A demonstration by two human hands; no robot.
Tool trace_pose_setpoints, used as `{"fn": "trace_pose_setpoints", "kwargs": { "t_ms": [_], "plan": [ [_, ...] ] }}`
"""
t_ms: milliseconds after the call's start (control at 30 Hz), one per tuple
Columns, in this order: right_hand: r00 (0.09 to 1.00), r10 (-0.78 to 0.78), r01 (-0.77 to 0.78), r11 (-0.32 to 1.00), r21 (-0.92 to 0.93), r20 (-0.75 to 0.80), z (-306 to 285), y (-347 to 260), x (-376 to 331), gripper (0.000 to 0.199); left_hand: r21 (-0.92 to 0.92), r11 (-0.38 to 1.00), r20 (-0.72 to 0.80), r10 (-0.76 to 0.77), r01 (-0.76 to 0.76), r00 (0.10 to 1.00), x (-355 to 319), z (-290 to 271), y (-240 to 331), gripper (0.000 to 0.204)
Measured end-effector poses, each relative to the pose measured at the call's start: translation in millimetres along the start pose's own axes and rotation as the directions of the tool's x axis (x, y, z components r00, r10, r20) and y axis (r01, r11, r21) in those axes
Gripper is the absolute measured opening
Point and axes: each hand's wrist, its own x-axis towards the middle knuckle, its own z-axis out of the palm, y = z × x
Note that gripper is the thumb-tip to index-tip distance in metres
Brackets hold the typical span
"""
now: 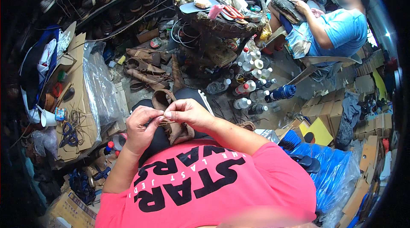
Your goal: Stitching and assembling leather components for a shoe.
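My left hand [144, 126] and my right hand [188, 111] meet above my lap, both closed in a pinch with fingertips touching. Whatever lies between the fingertips is too small to make out. Just below them a brown leather piece [181, 135], perhaps part of a shoe or sandal, rests on my lap between my dark-clad legs. Its curved upper part [161, 96] shows beyond my fingers, while my hands cover some of the rest. Further off on the floor lies a heap of brown leather pieces [147, 72].
A round cluttered worktable [213, 25] stands ahead, holding pliers and other tools. Several bottles [252, 85] crowd the floor at its right. Another person [341, 31] sits at the far right with a dark slab. Cardboard and plastic sheeting [101, 87] lie left; blue plastic wrap [331, 172] lies right.
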Motion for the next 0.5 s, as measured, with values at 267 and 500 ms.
{"fn": "trace_pose_setpoints", "kwargs": {
  "t_ms": [267,500],
  "plan": [
    [0.998,-0.039,0.043,0.995,-0.088,0.041,10.1,1.7,-0.9,0.022,-0.385,0.9,-0.091,-0.259,0.206,0.962,-5.0,-0.2,1.0,0.009],
    [0.991,-0.009,0.021,0.996,-0.082,0.136,22.2,-1.0,-7.3,0.02,-0.818,0.539,0.052,-0.278,0.201,0.959,3.1,4.5,24.6,0.015]
  ]
}}
